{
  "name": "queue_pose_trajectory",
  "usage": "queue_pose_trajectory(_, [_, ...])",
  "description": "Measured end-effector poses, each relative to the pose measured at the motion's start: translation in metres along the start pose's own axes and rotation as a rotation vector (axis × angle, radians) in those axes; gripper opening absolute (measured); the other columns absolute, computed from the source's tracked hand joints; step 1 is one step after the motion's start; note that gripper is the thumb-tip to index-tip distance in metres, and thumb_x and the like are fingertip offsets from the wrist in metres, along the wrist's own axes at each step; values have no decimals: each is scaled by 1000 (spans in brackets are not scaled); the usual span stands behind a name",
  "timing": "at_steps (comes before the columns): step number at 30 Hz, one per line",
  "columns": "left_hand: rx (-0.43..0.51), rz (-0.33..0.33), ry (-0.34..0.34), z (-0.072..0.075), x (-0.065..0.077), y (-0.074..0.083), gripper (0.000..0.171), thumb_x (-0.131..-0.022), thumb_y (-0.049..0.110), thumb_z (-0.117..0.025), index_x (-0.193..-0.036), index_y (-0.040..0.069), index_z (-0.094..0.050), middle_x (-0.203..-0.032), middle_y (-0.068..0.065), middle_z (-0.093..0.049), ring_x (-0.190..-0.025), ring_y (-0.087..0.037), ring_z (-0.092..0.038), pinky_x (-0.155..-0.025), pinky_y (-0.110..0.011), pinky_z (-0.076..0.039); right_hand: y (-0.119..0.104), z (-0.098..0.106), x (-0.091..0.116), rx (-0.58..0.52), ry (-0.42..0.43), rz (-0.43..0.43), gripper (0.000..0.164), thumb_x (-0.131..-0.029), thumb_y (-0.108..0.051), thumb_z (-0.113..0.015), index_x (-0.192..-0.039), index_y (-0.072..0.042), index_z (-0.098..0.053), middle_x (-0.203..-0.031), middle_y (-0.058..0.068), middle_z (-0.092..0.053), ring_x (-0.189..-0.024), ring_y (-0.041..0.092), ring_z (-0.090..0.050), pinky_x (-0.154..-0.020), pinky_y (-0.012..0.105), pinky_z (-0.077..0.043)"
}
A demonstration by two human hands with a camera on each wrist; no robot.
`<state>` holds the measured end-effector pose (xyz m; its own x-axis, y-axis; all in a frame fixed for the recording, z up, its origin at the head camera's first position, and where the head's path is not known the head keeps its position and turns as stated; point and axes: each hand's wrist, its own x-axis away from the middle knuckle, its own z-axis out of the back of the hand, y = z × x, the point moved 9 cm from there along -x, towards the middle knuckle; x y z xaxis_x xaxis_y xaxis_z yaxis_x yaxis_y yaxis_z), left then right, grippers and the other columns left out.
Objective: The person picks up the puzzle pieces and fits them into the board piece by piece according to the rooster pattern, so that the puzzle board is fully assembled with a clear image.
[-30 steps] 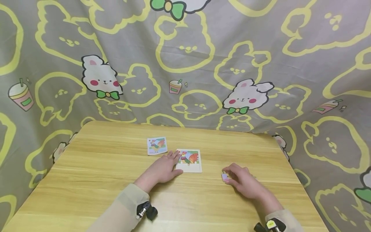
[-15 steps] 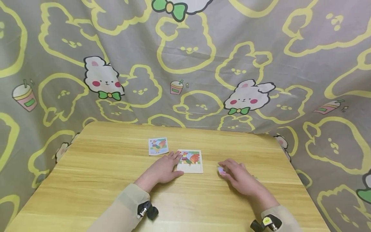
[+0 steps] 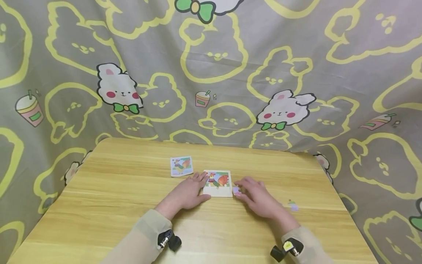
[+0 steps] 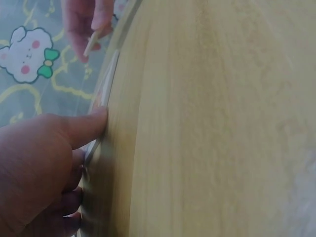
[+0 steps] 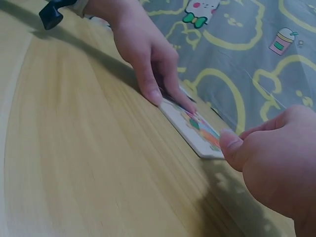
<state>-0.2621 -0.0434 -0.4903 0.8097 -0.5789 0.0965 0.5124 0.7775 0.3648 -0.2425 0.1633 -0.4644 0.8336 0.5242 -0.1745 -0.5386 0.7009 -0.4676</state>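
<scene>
A white-framed puzzle board (image 3: 218, 192) lies mid-table, with a rooster picture in its upper part and a bare pale strip below. My left hand (image 3: 185, 192) rests at the board's left side, thumb by the front corner and fingers spread on its left edge. Just off the board's right edge, my right hand (image 3: 255, 194) pinches a light purple puzzle piece (image 3: 236, 190) between thumb and fingers. In the left wrist view that piece (image 4: 91, 43) appears edge-on, raised near the board (image 4: 112, 69). The right wrist view hides it behind my right hand (image 5: 276, 158).
A rooster picture card (image 3: 181, 166) lies behind and left of the board. Loose puzzle pieces (image 3: 292, 205) lie to the right, beyond my right forearm. A patterned curtain (image 3: 227, 84) hangs behind the wooden table (image 3: 132, 157).
My right hand has moved left with the puzzle piece, from the right part of the table to the board's edge, uncovering loose pieces. The left hand has stayed on the board.
</scene>
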Motion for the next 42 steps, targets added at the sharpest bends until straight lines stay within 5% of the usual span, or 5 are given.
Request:
queue_pose_trajectory(11, [-23,9,13,3,-1,0,76,-107,48,-60,-161,-2,-40,-169,-18,-32,-155,-43,-29,-124,-56,-28,-21,-16,-27,-22,-10,28,43,-104,-29,-71,-141,-8,-66,-117,-4,-62,-99,13,-57,-88,41,-33])
queue_pose_trajectory(23, [-15,5,17,2,2,1,77,-106,48,-61,-161,-2,-40,-169,-18,-32,-154,-44,-31,-122,-58,-30,-32,-30,-39,-27,-21,50,41,-104,-31,-71,-140,-13,-66,-139,4,-64,-130,27,-59,-97,50,-35])
queue_pose_trajectory(34, [-48,5,30,-1,1,-1,78,-107,52,-56,-162,-1,-38,-170,-17,-31,-155,-43,-29,-123,-58,-28,-41,-44,-54,25,-49,59,43,-104,-37,-70,-141,-15,-69,-113,-5,-65,-100,13,-58,-89,45,-32])
queue_pose_trajectory(42, [-46,-6,43,0,1,1,77,-108,52,-55,-161,-1,-40,-169,-18,-33,-154,-44,-29,-123,-60,-28,-45,-50,-59,21,-40,60,45,-104,-35,-70,-141,-11,-69,-108,-4,-62,-97,14,-57,-91,46,-30])
